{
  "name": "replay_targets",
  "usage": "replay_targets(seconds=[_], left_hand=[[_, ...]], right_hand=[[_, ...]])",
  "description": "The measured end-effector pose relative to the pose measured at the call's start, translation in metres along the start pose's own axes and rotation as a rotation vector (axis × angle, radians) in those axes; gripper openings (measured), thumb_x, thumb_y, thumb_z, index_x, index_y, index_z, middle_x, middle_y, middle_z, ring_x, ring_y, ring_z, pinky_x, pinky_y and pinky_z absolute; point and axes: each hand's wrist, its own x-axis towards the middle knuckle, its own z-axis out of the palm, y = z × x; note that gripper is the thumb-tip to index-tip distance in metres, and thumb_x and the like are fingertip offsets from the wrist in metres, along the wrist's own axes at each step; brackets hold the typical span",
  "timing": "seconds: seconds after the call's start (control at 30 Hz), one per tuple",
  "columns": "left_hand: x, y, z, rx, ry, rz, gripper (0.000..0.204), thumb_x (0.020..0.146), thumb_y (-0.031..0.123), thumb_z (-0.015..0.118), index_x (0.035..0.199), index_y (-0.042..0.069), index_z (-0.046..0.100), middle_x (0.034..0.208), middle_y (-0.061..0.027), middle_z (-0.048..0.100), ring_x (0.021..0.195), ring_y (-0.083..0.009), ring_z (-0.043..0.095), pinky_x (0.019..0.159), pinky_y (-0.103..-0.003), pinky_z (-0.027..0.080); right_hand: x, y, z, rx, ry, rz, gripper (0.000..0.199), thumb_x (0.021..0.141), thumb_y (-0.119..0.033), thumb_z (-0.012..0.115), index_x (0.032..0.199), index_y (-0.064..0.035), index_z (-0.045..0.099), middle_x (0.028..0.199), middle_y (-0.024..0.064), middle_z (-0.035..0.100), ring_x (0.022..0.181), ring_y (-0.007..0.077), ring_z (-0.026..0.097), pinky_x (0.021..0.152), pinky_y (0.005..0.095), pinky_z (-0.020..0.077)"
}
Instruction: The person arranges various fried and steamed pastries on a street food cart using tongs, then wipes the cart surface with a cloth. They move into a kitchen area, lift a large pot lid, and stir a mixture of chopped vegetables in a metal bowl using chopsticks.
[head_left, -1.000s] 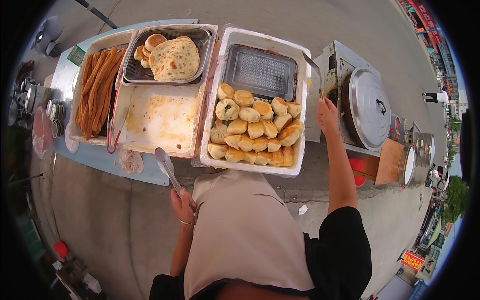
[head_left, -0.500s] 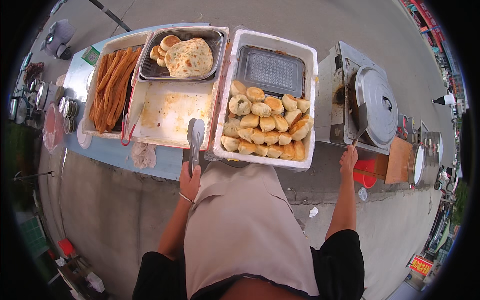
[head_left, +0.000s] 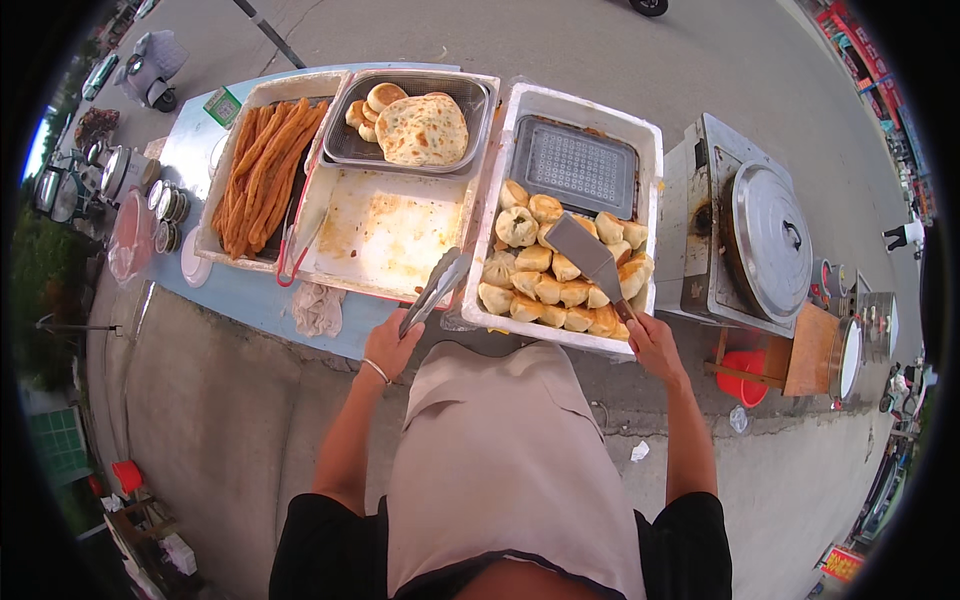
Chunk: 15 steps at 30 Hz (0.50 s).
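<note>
My left hand [head_left: 393,343] grips metal tongs [head_left: 440,285], which point up and right near the front corner of a stained white box [head_left: 375,225]. In my right hand [head_left: 654,345] is the handle of a flat spatula [head_left: 587,248]. Its dark grey blade is held over the golden-topped buns [head_left: 535,258], hiding a few of them. Those buns fill the near part of a white foam box [head_left: 585,108], and a grey perforated plastic tray [head_left: 575,167] lies at its far end.
Fried dough sticks [head_left: 263,180] fill the leftmost box. Flatbread [head_left: 424,128] and small round breads lie in a wire-mesh tray [head_left: 480,125]. At right, a metal lid [head_left: 772,240] covers a pan on the stove. A red bucket [head_left: 742,378] stands below.
My right hand has brought the spatula left from beside the pan lid to above the buns. The tongs in my left hand have tilted to the right. The view has shifted slightly.
</note>
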Motion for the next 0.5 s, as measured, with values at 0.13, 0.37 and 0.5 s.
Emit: replay_targets(seconds=[0.13, 0.37, 0.5], left_hand=[[0.013, 0.012, -0.022, -0.133, -0.023, -0.042, 0.033, 0.085, 0.034, 0.058, 0.097, 0.003, 0.056, 0.066, -0.0094, 0.060, 0.061, -0.0201, 0.060, 0.058, -0.032, 0.046], [-0.013, 0.017, -0.009, -0.395, -0.053, -0.117, 0.031, 0.086, 0.033, 0.058, 0.096, 0.004, 0.056, 0.066, -0.0041, 0.059, 0.054, -0.0104, 0.055, 0.048, -0.025, 0.045], [-0.015, 0.007, 0.008, -0.532, -0.059, -0.143, 0.029, 0.087, 0.032, 0.058, 0.096, 0.004, 0.055, 0.062, -0.0004, 0.054, 0.048, -0.0063, 0.049, 0.043, -0.023, 0.040]], right_hand=[[0.007, -0.008, 0.019, 0.035, -0.050, -0.106, 0.023, 0.093, -0.019, 0.044, 0.078, -0.0030, 0.052, 0.054, -0.0019, 0.045, 0.044, 0.0056, 0.041, 0.040, 0.0226, 0.0326], [-0.003, -0.027, 0.026, 0.422, -0.031, -0.016, 0.022, 0.093, -0.021, 0.047, 0.097, -0.0014, 0.057, 0.055, -0.0014, 0.045, 0.040, 0.0046, 0.038, 0.036, 0.0195, 0.0301], [-0.023, -0.006, 0.023, 0.500, 0.128, -0.068, 0.021, 0.092, -0.018, 0.050, 0.101, -0.0012, 0.059, 0.054, -0.0018, 0.045, 0.037, 0.0039, 0.037, 0.034, 0.0198, 0.0277]])
